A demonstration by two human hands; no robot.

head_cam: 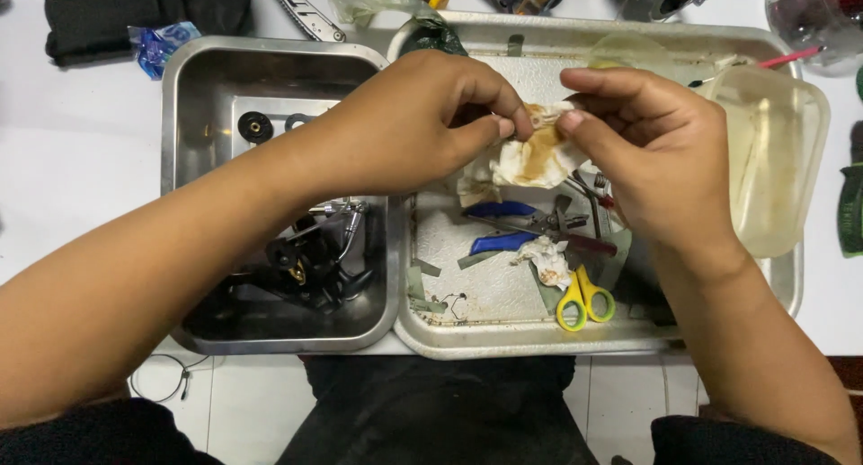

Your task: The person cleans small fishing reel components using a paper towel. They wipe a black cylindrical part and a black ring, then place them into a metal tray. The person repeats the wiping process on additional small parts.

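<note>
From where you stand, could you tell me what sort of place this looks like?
Probably a hobby repair bench for fishing reels: a dismantled black reel in a steel pan, pliers on a tray, both hands holding a stained tissue.

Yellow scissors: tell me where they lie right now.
In the head view, the yellow scissors lie at the near edge of the flat metal tray, beside a crumpled tissue, below the right hand.

Deep steel pan (193, 79), left of centre: black fishing reel (301, 263), small black disc (255, 126). Shallow steel tray (503, 339), right of centre: blue-handled pliers (503, 227), yellow-handled scissors (582, 299), crumpled paper scrap (547, 258). Clear plastic tub (778, 159), right edge of tray. Black cloth (135, 14) and blue wrapper (162, 44), upper left on white bench (72, 150).
</note>
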